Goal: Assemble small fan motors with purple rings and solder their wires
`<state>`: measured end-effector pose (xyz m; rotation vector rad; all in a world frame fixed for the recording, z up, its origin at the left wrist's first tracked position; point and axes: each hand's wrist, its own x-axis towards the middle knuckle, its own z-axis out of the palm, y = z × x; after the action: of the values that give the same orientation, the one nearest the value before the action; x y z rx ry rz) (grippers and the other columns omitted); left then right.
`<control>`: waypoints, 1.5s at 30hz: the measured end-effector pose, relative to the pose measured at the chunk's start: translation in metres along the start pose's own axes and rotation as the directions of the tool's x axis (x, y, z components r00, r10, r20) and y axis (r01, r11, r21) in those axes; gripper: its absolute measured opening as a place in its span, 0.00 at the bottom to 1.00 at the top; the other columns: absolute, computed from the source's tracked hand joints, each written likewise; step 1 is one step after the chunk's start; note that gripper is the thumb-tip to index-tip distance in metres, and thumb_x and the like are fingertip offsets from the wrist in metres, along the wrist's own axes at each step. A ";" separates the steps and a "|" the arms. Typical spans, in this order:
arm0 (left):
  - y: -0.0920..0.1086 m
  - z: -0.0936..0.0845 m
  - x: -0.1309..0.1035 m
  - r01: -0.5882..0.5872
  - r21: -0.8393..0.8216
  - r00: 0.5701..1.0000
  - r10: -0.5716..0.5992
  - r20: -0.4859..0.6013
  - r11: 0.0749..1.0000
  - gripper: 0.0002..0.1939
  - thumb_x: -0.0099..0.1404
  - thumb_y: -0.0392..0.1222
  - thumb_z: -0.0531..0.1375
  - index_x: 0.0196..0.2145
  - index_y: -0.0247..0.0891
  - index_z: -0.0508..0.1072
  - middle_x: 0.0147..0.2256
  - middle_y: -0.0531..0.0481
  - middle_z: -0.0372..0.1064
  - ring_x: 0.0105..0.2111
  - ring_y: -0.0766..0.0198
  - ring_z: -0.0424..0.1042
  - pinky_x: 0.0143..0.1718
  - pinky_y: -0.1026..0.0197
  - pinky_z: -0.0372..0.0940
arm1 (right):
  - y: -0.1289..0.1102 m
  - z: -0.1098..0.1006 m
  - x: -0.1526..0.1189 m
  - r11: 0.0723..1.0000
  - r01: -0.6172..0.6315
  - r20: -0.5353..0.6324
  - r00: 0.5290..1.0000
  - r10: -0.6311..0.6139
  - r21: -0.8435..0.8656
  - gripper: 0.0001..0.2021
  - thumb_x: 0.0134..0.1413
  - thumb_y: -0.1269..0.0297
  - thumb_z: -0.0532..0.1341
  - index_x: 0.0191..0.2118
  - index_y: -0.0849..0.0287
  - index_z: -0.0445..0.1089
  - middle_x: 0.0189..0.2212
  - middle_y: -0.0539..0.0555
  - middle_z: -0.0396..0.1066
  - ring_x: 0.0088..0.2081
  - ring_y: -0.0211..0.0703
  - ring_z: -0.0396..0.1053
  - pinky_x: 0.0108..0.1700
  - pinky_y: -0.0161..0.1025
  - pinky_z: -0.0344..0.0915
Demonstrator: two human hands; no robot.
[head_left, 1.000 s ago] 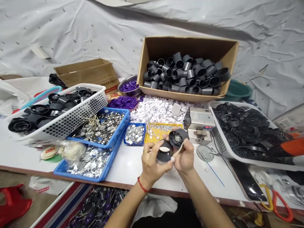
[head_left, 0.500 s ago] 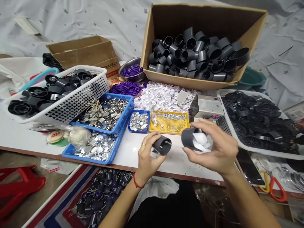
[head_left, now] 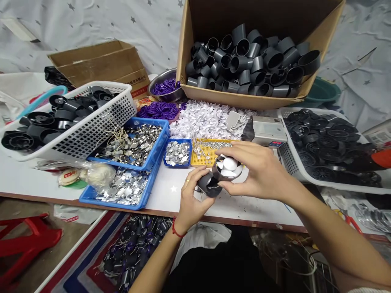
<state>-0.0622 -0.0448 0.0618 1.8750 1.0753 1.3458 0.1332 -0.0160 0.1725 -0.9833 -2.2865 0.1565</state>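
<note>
My left hand (head_left: 194, 199) is closed round a small black plastic cup (head_left: 209, 185), its open mouth tilted up toward the right. Fingers and thumb of my right hand (head_left: 259, 171) grip a wider dark grey cylinder (head_left: 220, 167) by its sides. White pieces with a rounded white part (head_left: 229, 164) fill the end of this cylinder that faces me. The cylinder's lower left edge meets the cup's mouth, overlapping it in view; whether it is inside I cannot tell. Both are held above the white table (head_left: 174, 191).
Behind my hands lie a yellow tray (head_left: 197, 159) and a small blue tray (head_left: 178, 165) of metal pieces. Larger blue trays (head_left: 152, 162) and a white basket (head_left: 122, 108) stand left. A cardboard box (head_left: 244, 97) of dark cylinders is at the back, a white crate (head_left: 293, 162) right.
My right hand has moved left and slightly up, bringing the grey cylinder against the black cup and tipping its white-filled end toward me. The left hand has stayed nearly still.
</note>
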 end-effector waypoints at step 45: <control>-0.011 0.004 -0.008 0.462 -0.519 0.887 -0.359 0.291 0.719 0.30 0.67 0.60 0.52 0.59 0.39 0.61 0.50 0.38 0.68 0.46 0.53 0.72 0.43 0.53 0.70 | -0.009 0.082 -0.062 0.672 -0.432 0.099 0.875 0.474 0.602 0.25 0.56 0.58 0.63 0.56 0.52 0.54 0.53 0.59 0.66 0.54 0.50 0.67 0.54 0.46 0.66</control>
<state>-0.0623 -0.0457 0.0475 1.1788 0.8055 1.0611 0.1108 -0.0536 0.0793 -1.1432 -1.6810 0.9996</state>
